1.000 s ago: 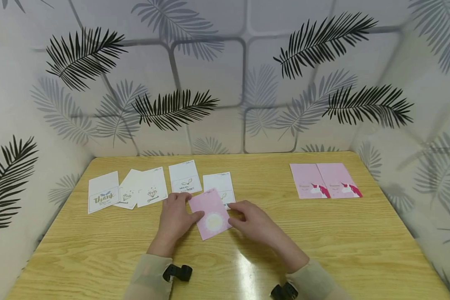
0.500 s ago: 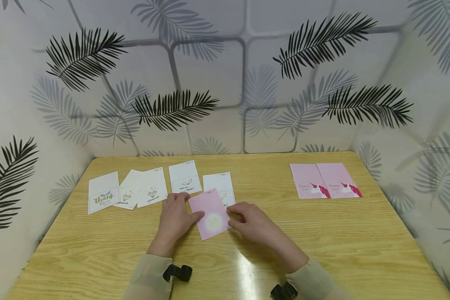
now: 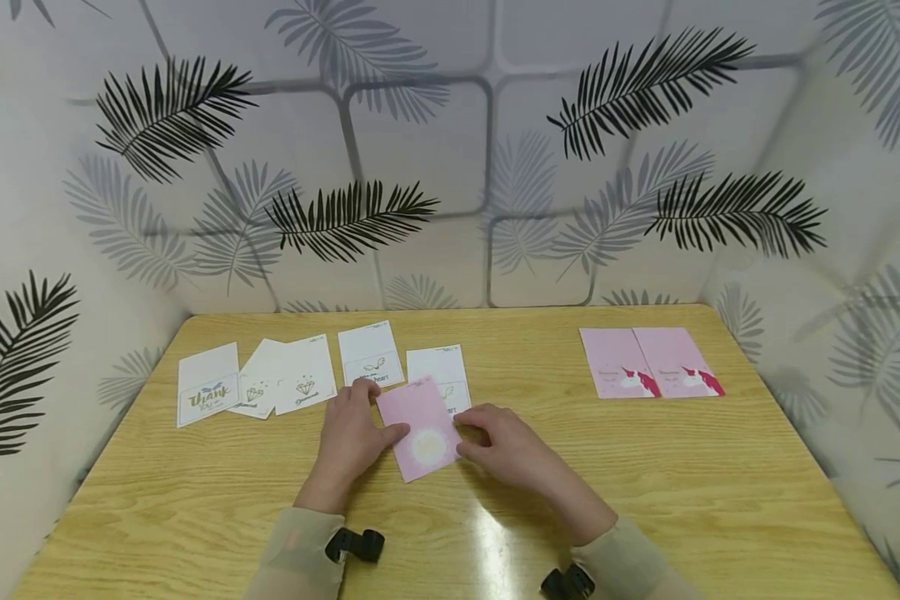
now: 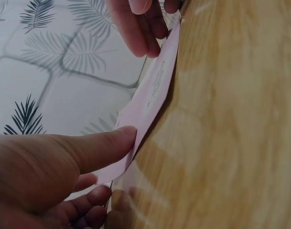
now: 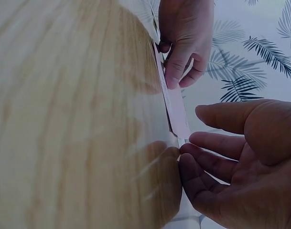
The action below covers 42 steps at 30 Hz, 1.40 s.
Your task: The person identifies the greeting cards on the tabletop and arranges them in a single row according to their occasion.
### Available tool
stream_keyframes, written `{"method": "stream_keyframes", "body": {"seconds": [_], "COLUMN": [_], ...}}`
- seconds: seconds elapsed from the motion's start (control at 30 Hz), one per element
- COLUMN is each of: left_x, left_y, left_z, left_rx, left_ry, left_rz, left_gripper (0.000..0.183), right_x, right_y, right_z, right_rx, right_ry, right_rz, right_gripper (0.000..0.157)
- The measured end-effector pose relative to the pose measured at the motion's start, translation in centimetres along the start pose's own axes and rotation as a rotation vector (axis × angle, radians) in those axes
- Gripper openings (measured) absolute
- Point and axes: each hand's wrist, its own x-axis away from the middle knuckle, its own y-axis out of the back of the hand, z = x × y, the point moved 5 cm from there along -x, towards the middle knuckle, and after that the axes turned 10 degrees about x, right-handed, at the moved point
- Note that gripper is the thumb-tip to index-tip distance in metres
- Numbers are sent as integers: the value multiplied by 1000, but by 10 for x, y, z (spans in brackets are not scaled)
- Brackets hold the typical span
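White “Thank you” card (image 3: 207,371), white “heart” card (image 3: 365,346)

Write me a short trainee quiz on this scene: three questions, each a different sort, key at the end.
1. Count: how many unicorn cards lie at the right side of the table?
2. True or false: in the head view, the pink card between the left hand and the right hand hides part of a white winged card.
3. Choose: which word stands on the leftmost white card?
A) Diamond
B) Thank
C) Heart

Key: 1. Two. 2. True. 3. B.
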Motion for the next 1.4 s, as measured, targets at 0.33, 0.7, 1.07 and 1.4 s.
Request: {"method": "stream_keyframes", "body": {"seconds": [0.33,0.7,1.07,1.4], "left_x": [-3,1,2,4], "left_y": [7,19,17,10], "left_z": [1,-11,-16,-29], "left_rx": [120,306,386,418], "left_ry": [15,9,22,5], "left_rz": [-17,-14,-29,-17], "left_gripper": [33,22,24,36], "right_x": [-1,-2,-3,2], "right_y": [-1,-1,2,18], "right_z": [-1,-2,-11,-19], "right_rx": [-9,-109,-207,-329], "right_ry": [-4,-154,-251,-327], "right_rz": [0,20,-85,-181], "right_gripper": [42,48,37,32]}}
